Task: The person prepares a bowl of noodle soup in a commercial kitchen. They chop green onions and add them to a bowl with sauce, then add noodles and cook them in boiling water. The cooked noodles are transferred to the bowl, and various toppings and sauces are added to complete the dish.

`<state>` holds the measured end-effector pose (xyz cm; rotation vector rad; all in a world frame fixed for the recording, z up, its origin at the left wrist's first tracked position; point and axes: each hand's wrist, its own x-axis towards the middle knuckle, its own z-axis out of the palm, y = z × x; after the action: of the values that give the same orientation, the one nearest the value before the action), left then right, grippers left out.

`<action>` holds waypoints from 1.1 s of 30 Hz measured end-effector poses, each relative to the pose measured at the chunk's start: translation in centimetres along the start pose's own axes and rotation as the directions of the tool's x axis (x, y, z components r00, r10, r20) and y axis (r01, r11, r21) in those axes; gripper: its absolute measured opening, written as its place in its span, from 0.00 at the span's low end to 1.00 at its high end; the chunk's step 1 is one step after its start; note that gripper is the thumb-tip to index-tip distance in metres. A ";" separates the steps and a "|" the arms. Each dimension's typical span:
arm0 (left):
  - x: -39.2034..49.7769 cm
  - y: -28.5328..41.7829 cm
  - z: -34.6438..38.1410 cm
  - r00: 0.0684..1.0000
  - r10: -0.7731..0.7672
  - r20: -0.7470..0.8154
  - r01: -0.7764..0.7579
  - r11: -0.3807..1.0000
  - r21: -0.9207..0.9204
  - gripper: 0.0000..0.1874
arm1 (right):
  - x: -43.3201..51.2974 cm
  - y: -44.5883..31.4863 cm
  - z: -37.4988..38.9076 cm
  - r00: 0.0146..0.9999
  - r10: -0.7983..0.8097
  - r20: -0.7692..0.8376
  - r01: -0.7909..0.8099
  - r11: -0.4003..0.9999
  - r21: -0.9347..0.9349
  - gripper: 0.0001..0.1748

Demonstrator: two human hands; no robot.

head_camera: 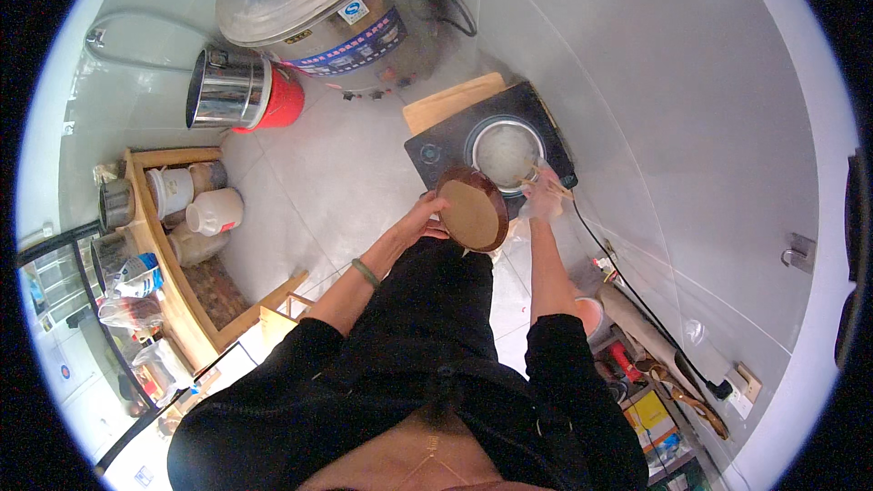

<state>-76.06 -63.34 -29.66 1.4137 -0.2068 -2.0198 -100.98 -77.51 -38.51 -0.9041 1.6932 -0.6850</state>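
A brown bowl point(472, 210), with a tan inner surface or contents, is held at its left rim by my left hand point(426, 217). My right hand point(543, 194), in a clear plastic glove, grips several thin wooden sticks, probably chopsticks, at the right edge of a round metal pot point(508, 150). Whitish, cloudy liquid with steam or foam fills the pot, which stands on a black induction cooker point(436, 150). The bowl is just in front of the pot, over the cooker's near edge. The sticks' tips are hard to make out.
A wooden board point(453, 102) lies behind the cooker. A large lidded steel vessel point(327, 20) stands at the back, near a steel pot point(228, 90) on a red bucket point(285, 99). Left, a wooden shelf point(170, 245) holds jars. A black power cord point(634, 296) runs along the right wall.
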 end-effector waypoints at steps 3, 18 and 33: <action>-1.7 -0.8 -0.7 0.999 0.007 -0.039 -0.008 1.000 -0.017 0.39 | 0.8 1.4 1.0 0.980 0.189 -0.059 -0.150 0.906 0.395 0.21; -4.3 -3.4 -2.4 0.988 0.117 -0.099 -0.119 0.993 -0.021 0.33 | -0.9 -3.5 1.4 0.838 -0.449 0.309 0.543 0.637 -0.547 0.14; -6.0 -5.7 -3.1 0.986 0.135 -0.095 -0.149 0.976 -0.158 0.34 | -4.8 -3.7 1.8 0.762 -0.372 0.530 0.633 0.601 -0.487 0.14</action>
<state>-74.55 -54.71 -28.95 1.3373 -0.0989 -1.8139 -97.63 -75.58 -33.53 -1.9576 1.2947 -0.2227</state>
